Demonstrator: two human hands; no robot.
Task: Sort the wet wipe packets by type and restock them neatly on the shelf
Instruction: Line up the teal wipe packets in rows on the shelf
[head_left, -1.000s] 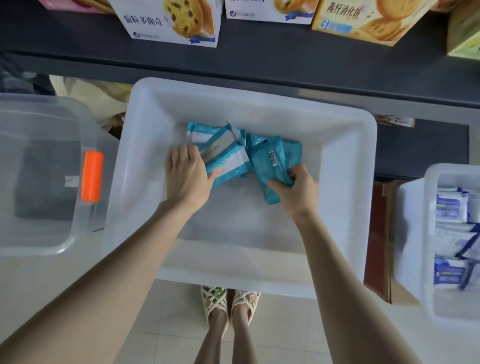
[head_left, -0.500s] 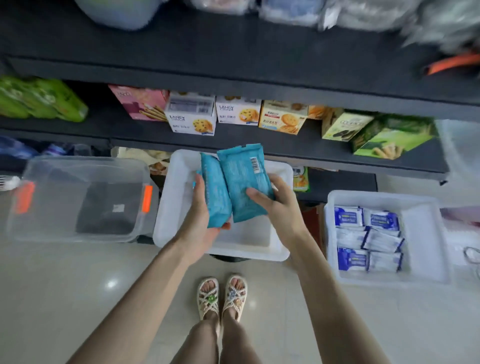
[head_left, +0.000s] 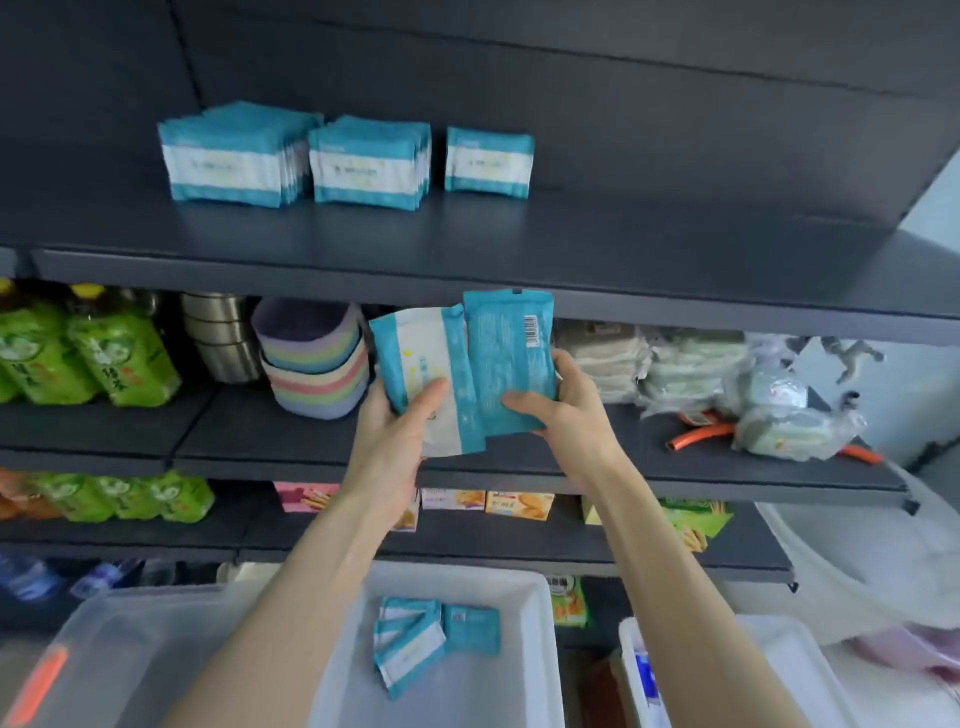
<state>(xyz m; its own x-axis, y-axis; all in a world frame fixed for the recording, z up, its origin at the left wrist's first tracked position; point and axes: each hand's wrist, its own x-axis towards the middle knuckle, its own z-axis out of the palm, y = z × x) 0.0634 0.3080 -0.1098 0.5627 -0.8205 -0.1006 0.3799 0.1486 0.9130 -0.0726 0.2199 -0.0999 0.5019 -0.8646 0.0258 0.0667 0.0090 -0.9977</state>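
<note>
My left hand (head_left: 397, 436) grips a teal and white wet wipe packet (head_left: 415, 364), front side showing. My right hand (head_left: 563, 397) grips a second teal packet (head_left: 506, 353), barcode side toward me. Both packets are held upright, side by side, in front of the middle shelf. On the top shelf (head_left: 467, 244) stand three groups of the same teal packets (head_left: 363, 166), the rightmost a single packet (head_left: 488, 163). Several more teal packets (head_left: 431, 639) lie in the white bin (head_left: 545, 654) below my arms.
Green drink bottles (head_left: 83, 353), metal cups and stacked coloured bowls (head_left: 314, 364) fill the middle shelf's left; wrapped bundles (head_left: 727, 384) its right. Biscuit boxes (head_left: 514, 504) line the lower shelf. A clear bin (head_left: 104, 660) sits left, another white bin (head_left: 779, 670) with blue packets right.
My hands lifted the two teal packets out of the white bin and up to the middle shelf's height. My view rose from the bins to the shelves.
</note>
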